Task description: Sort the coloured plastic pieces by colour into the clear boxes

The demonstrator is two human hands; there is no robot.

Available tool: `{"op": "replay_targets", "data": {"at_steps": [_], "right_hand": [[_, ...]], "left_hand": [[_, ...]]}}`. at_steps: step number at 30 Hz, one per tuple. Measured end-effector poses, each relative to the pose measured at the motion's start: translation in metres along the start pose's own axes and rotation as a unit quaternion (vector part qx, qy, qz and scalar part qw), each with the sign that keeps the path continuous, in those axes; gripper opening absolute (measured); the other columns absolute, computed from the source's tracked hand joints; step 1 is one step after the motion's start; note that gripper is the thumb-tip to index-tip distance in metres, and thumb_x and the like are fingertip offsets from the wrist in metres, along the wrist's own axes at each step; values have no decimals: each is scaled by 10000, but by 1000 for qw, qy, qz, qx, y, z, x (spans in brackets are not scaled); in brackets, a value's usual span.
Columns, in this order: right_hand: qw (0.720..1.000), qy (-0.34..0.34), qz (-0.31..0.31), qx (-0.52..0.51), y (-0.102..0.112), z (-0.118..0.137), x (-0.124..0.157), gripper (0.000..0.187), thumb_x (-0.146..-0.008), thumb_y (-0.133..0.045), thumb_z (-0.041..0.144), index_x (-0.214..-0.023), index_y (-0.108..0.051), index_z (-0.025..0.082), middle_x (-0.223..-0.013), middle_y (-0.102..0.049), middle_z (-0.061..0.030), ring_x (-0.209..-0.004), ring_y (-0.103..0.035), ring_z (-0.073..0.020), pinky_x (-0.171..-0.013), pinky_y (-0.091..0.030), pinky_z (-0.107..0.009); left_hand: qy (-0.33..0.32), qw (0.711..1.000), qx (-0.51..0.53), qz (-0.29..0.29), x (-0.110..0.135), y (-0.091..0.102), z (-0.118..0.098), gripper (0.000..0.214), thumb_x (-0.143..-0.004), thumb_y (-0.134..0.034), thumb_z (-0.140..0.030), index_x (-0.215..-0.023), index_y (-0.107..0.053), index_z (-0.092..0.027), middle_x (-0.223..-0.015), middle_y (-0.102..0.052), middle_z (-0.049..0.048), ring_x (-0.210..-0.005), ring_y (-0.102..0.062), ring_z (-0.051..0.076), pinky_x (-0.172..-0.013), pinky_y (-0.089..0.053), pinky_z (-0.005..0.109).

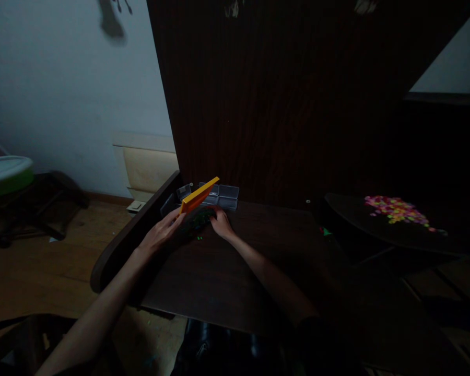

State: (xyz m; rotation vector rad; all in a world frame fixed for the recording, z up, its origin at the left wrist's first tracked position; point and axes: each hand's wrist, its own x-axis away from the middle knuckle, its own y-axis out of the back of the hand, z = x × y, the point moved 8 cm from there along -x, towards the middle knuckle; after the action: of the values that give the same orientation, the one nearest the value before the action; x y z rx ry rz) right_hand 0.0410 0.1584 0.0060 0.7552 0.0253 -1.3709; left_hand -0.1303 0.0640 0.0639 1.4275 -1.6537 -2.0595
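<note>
My left hand (pixel 163 230) is closed on the lower end of a flat orange tray (pixel 199 195) with a raised rim. The tray is held tilted above the dark tabletop (pixel 227 271). Under and beside it lies a dim heap of small green pieces (pixel 201 218), with a few bright green bits (pixel 199 238) loose in front. At the heap's right edge is my right hand (pixel 221 224), its fingers curled in against the pieces. Whatever its fingertips hold is too dark to make out. A clear compartment box (pixel 227 196) sits behind the tray, partly covered by it.
A raised wooden edge (pixel 135 232) borders the tabletop on the left, and a dark wooden panel (pixel 258 104) rises behind. To the right, a mound of small pink and yellow pieces (pixel 399 210) lies on another dark surface. A green tub with a white lid (pixel 10 175) stands far left.
</note>
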Motion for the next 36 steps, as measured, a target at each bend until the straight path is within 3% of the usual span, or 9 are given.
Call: {"op": "replay_targets", "data": {"at_steps": [4,6,10,12,16,19,23,29,36], "right_hand": [[999,34,-4,12,20,19,9,405,-750,-454,28,-1102,-596,169,-1119,-602,-92,-1123,-524,-215,-1048,-387,-389],[991,114,8,67,31,41,19,390,-796,-484,79,-1159,-582,183,-1188,-566,-104,-1170,-480,-236,-1061,-360,-436],[950,234,67,198,50,74,50,341,-875,-568,270,-1208,-585,197,-1238,-533,-142,-1169,-441,-292,-1006,-359,-476],[926,261,96,256,58,81,67,329,-909,-553,356,-1197,-596,203,-1179,-559,-145,-1098,-475,-288,-976,-355,-474],[893,272,148,327,77,75,98,240,-953,-498,309,-1144,-605,210,-961,-608,-98,-929,-519,-228,-843,-382,-380],[865,286,184,369,86,60,123,169,-955,-463,199,-936,-631,195,-836,-605,-68,-816,-522,-191,-740,-378,-326],[853,272,186,406,98,37,142,142,-898,-484,112,-897,-608,182,-859,-622,-73,-818,-544,-192,-716,-399,-313],[875,247,175,378,103,16,137,107,-888,-514,105,-891,-593,177,-882,-639,-78,-850,-584,-192,-718,-437,-306],[900,227,160,336,99,8,118,87,-874,-548,112,-901,-595,179,-893,-658,-76,-851,-605,-201,-716,-460,-304]], "left_hand": [[59,997,23,-47,-7,11,-1,581,-918,-437,-133,-1474,-295,-220,-1363,-517,156,-1241,-550,250,-995,-515,366],[114,986,75,-93,-13,13,-1,678,-901,-532,-211,-1502,-219,-232,-1364,-508,149,-1233,-551,255,-987,-520,368],[207,912,320,-151,-30,-6,-10,843,-818,-666,-364,-1505,-195,-233,-1511,-334,165,-1245,-533,298,-932,-553,388],[228,852,454,-124,-41,-27,-25,890,-796,-684,-396,-1508,-175,-238,-1551,-261,178,-1217,-557,302,-901,-567,383],[236,736,634,4,-60,-75,-73,976,-736,-747,-341,-1510,-163,-224,-1440,-451,188,-1112,-628,270,-909,-554,403],[230,692,681,62,-70,-102,-103,954,-735,-743,-294,-1505,-186,-220,-1407,-479,197,-1095,-630,261,-900,-550,399],[211,732,642,79,-83,-132,-120,815,-733,-720,-257,-1454,-340,-225,-1521,-294,170,-1216,-533,280,-855,-552,331],[203,823,525,80,-95,-163,-110,673,-755,-656,-229,-1392,-442,-190,-1433,-425,150,-1193,-532,249,-843,-541,320],[211,866,444,86,-106,-169,-90,627,-725,-622,-159,-1339,-500,-123,-1402,-490,165,-1118,-580,251,-856,-530,360]]}}
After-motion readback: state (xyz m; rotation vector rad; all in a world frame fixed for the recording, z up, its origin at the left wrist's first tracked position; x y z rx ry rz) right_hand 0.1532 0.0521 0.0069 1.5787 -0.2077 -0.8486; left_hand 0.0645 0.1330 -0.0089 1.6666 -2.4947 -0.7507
